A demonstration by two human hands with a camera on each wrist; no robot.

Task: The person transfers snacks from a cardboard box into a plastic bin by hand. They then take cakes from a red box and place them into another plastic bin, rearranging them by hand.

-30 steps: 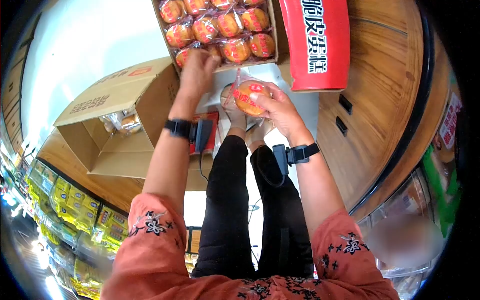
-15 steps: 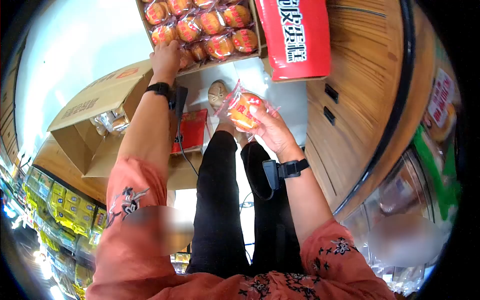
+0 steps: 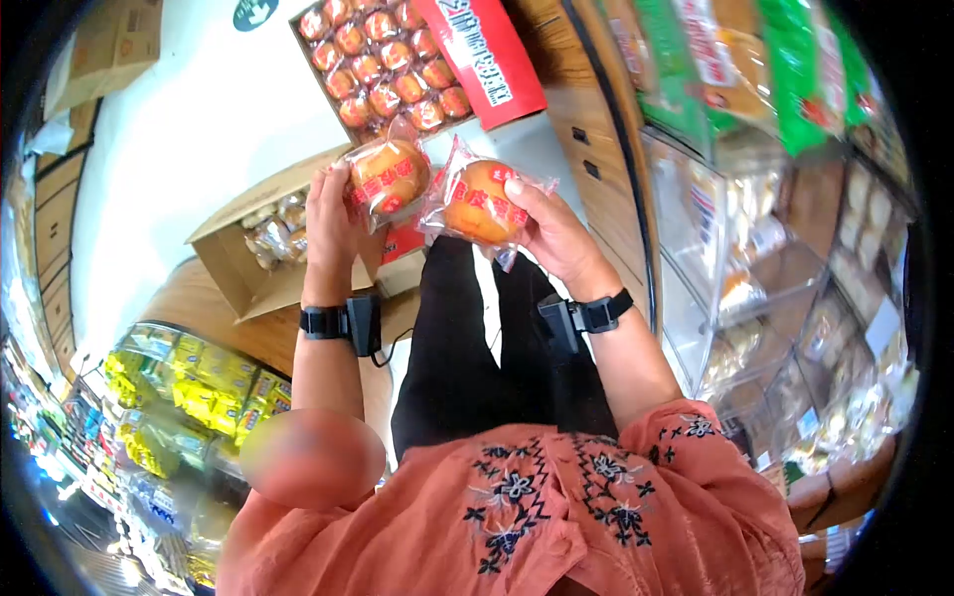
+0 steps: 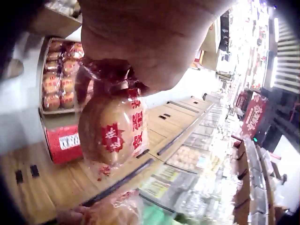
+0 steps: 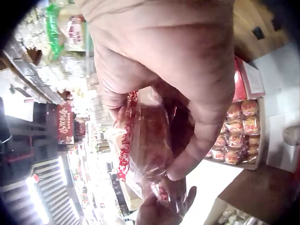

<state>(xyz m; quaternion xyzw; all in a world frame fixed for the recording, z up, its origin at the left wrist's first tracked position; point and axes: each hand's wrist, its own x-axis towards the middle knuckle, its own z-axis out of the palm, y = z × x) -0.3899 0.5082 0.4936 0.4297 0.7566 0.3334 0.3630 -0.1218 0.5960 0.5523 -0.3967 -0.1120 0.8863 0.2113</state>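
Two round cakes in clear wrappers with red print are held up side by side in the head view. My left hand (image 3: 331, 223) grips the left cake (image 3: 390, 177) by its edge and wrapper; in the left wrist view that cake (image 4: 112, 131) hangs below the hand (image 4: 140, 47). My right hand (image 3: 558, 230) pinches the right cake (image 3: 480, 202), thumb on top; the right wrist view has its fingers curled round the cake (image 5: 149, 136). Behind them, an open box (image 3: 350, 121) holds rows of similar wrapped cakes, its red printed flap (image 3: 487, 60) folded out.
An opened cardboard carton (image 3: 224, 260) with wrapped items stands at the left. Yellow packets (image 3: 204, 382) fill a shelf at lower left. Wooden cabinets (image 3: 556, 70) and clear display bins (image 3: 686, 238) line the right side. Another carton (image 3: 114, 50) is at upper left.
My left hand has left the box of cakes and come back beside my right hand, now holding a wrapped cake. The head view has shifted, with the box farther off. My right hand keeps its cake.
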